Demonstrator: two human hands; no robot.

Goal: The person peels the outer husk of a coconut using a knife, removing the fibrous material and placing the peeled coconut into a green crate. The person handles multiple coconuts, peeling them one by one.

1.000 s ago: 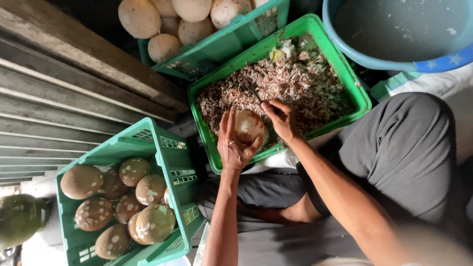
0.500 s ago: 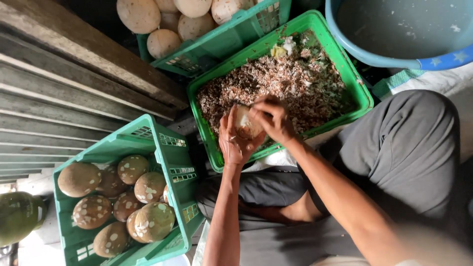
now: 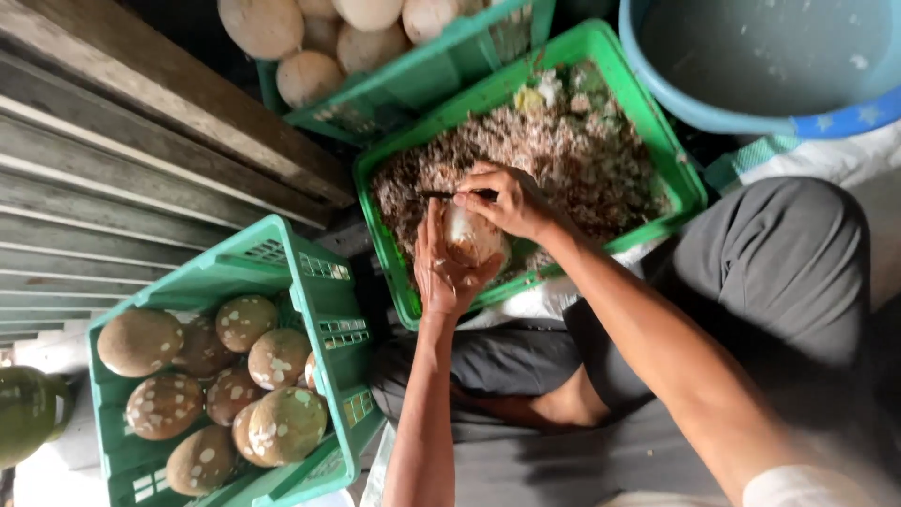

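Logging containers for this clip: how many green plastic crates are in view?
3: a green plastic crate of brown spotted coconuts at lower left, one of pale peeled coconuts at top, one of husk shavings under the hands.

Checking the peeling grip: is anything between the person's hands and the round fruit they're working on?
Nothing visible. The left hand cradles the round fruit directly, and the right hand rests on its top, holding a thin dark blade, above the crate of peelings.
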